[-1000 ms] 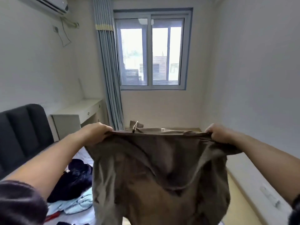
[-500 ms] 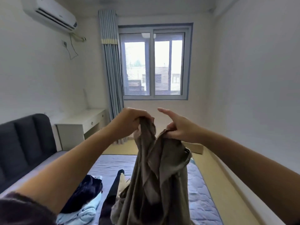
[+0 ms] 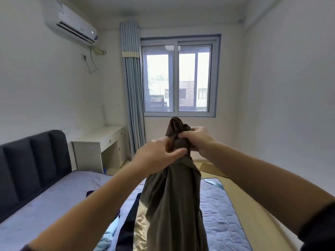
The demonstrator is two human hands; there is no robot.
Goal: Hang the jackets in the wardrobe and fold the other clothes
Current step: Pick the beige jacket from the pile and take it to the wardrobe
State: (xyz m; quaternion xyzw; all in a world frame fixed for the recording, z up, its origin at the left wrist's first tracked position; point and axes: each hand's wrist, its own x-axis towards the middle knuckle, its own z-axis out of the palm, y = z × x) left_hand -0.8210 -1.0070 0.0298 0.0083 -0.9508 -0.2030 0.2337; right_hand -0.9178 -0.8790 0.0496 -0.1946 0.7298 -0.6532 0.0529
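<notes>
Firstly, brown garment (image 3: 174,205): it hangs as one long, bunched column in front of the person, above the bed. Its top is gathered between both hands and its lower end leaves the view.
Handling: it looks thin, light and very soft. I judge it has no shape of its own and will fold wherever it is not held.
Where to hold: probably at two points of the top edge, spread apart, so that the cloth falls flat. Held in a bunch, it stays like a rope.
Left hand (image 3: 157,156): it is closed around the gathered cloth, a little below the top.
Right hand (image 3: 197,140): its fingers are curled and pinch the top folds, just beside the left hand.
Bed (image 3: 54,196): on it lie a dark garment (image 3: 126,223), a light blue cloth (image 3: 108,236) and a shiny beige cloth (image 3: 140,230).
Behind: a white desk (image 3: 101,136) and a window (image 3: 178,78).
</notes>
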